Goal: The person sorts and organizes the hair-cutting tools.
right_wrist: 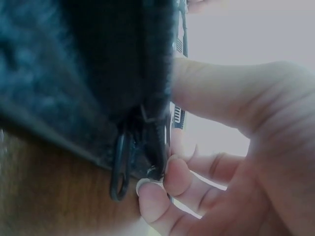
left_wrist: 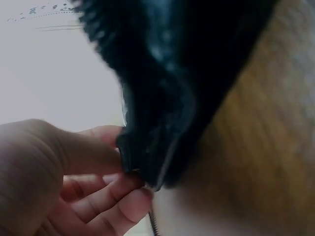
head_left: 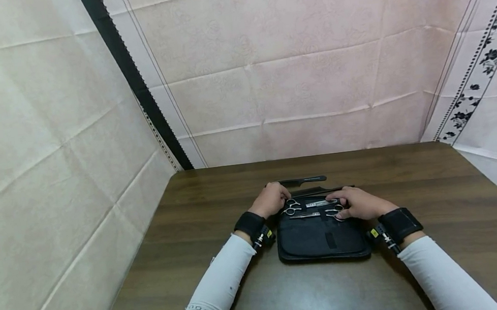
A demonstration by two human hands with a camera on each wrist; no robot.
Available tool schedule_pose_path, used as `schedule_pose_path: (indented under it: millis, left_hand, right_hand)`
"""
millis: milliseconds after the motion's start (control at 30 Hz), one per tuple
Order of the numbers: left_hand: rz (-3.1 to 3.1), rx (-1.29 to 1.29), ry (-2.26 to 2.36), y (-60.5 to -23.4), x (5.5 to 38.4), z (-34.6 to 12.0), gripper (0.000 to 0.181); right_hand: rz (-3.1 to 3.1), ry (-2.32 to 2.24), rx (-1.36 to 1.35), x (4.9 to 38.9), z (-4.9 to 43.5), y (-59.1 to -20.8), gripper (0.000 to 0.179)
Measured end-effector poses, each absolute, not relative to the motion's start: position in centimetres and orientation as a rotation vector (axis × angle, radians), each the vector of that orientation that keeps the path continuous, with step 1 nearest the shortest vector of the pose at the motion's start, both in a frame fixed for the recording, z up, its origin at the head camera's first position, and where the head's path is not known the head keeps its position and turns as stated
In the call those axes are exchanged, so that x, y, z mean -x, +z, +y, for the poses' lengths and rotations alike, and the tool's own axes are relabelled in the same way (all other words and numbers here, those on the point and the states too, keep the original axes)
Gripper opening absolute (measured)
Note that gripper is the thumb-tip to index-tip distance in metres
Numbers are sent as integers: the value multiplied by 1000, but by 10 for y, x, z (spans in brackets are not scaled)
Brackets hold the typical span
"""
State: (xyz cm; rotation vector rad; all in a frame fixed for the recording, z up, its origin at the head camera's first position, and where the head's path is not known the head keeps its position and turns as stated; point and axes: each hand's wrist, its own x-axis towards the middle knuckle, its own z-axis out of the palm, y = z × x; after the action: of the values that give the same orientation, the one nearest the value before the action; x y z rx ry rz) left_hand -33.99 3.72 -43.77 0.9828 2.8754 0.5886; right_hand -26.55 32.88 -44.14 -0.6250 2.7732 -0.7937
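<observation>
A black zip case point(head_left: 308, 237) lies open on the table, holding two pairs of silver scissors: an upper pair point(head_left: 314, 204) and a lower pair point(head_left: 305, 215). My left hand point(head_left: 270, 199) pinches the case's far left corner, thumb and fingers at the zipped edge point(left_wrist: 157, 142) in the left wrist view. On the far right side, my right hand point(head_left: 359, 203) grips the opposite edge, its thumb over the inner face. A zipper pull point(right_wrist: 119, 169) hangs beside those fingertips in the right wrist view. The lower scissors' handles are partly hidden by the right hand.
Just beyond the case lies a black comb-like tool with a handle point(head_left: 308, 180). Another dark, thin comb-like piece point(head_left: 312, 191) runs along the case's far edge. The brown wooden table point(head_left: 218, 214) meets pale cloth hangings point(head_left: 296, 93) at the back and sides.
</observation>
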Motion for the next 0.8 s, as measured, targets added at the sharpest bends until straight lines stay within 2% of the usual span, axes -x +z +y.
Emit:
schedule_pose_path:
  millis: [133,200,367,467,800]
  left_hand:
    - [2807,-1005,364,-430,334,29,32]
    - [2752,-999,281,-424,328,20,46]
    - [2649,-969,179,-416,305,-6,94]
    - [2619,-995,105,-418,290,-16,110]
    - [2657,-1013,-4,-428,268,-8,115]
  right_hand:
    - [2768,-796,658,267,327,-443,52]
    - [2763,-805,666,269,326,-444,52]
    - [2753,-823,634,274,325,-442,52]
    - [2758,-813,635,274,326,-441,53]
    - [2758,-811,610,267,331,-440,51]
